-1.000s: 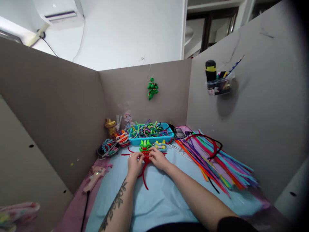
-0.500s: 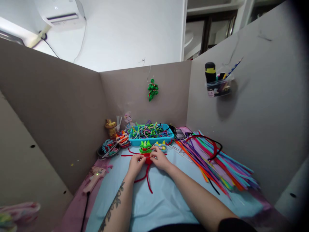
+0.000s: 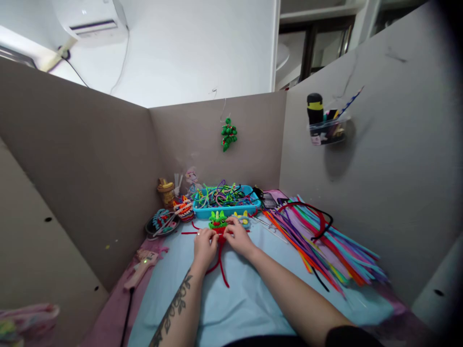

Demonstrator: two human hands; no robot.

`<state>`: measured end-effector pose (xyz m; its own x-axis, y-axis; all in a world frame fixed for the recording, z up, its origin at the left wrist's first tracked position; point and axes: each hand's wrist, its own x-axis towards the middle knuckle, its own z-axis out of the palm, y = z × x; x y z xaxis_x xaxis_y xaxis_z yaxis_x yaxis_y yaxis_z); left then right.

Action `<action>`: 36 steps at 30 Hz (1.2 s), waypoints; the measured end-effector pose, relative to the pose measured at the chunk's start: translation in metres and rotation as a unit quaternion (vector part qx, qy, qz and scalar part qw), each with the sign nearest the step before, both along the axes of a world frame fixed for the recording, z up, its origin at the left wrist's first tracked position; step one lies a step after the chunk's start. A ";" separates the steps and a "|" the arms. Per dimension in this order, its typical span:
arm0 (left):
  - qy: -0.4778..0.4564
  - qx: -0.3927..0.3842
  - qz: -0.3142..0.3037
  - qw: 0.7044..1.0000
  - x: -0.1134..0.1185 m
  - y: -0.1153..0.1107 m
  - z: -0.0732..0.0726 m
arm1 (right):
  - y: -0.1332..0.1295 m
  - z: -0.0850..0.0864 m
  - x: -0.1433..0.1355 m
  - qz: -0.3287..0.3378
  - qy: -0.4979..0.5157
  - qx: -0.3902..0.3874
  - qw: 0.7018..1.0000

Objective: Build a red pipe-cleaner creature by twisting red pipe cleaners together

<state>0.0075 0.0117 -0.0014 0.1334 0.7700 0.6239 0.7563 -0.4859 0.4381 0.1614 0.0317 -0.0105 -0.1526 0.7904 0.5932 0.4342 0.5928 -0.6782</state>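
Note:
Between my two hands is a red pipe-cleaner piece (image 3: 221,239), with long red stems trailing toward me and out to the left. My left hand (image 3: 205,246) pinches its left side, a ring on one finger. From the other side, my right hand (image 3: 237,237) grips it with thumb and fingertips; the exact hold is partly hidden by the fingers. Just beyond the hands sits a green pipe-cleaner figure (image 3: 217,220) with eyes and small horns. Beside it, partly behind my right hand, is a blue and yellow figure (image 3: 241,219).
A blue tray (image 3: 227,212) full of tangled pipe-cleaner scraps stands at the back. Colourful pipe cleaners (image 3: 325,246) lie bundled on the right. To the left are a dark bowl (image 3: 162,224), an orange-striped figure (image 3: 184,210) and a pink glue gun (image 3: 142,270) with its cord.
My left hand has rolled slightly and its wrist has shifted a little right. The red piece has turned slightly between my fingers; my right hand is nearly still.

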 end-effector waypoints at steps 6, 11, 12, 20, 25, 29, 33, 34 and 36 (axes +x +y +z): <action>0.013 0.014 0.023 1.000 0.002 -0.001 -0.001 | 0.001 0.000 -0.001 -0.041 -0.017 0.013 0.999; 0.007 0.009 0.014 1.000 0.002 -0.003 -0.002 | -0.003 0.003 -0.001 0.022 0.005 -0.031 0.999; 0.004 0.009 0.002 1.000 0.001 -0.002 -0.001 | -0.003 0.003 -0.001 0.027 0.015 -0.040 0.999; -0.080 0.030 0.002 0.996 -0.007 -0.002 -0.001 | 0.008 -0.003 0.008 -0.008 0.056 -0.026 0.998; -0.073 0.005 -0.010 0.997 -0.001 -0.008 -0.003 | 0.005 -0.003 0.006 -0.012 0.060 -0.016 0.998; -0.023 0.001 0.010 1.000 -0.001 -0.008 -0.004 | 0.003 -0.004 0.003 -0.001 0.059 -0.032 0.998; -0.031 0.019 -0.003 0.999 -0.001 -0.006 -0.005 | 0.006 -0.008 0.002 -0.018 0.054 -0.049 0.997; -0.043 0.023 -0.012 0.999 -0.001 -0.005 -0.005 | 0.007 -0.009 0.002 -0.025 0.054 -0.053 0.997; -0.072 0.019 -0.034 0.997 0.001 -0.005 -0.005 | 0.008 -0.010 0.003 -0.034 0.055 -0.058 0.996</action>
<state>0.0086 0.0068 -0.0065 0.0912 0.7376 0.6691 0.6516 -0.5523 0.5200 0.1640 0.0398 -0.0201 -0.0354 0.8608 0.5077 0.3890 0.4798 -0.7864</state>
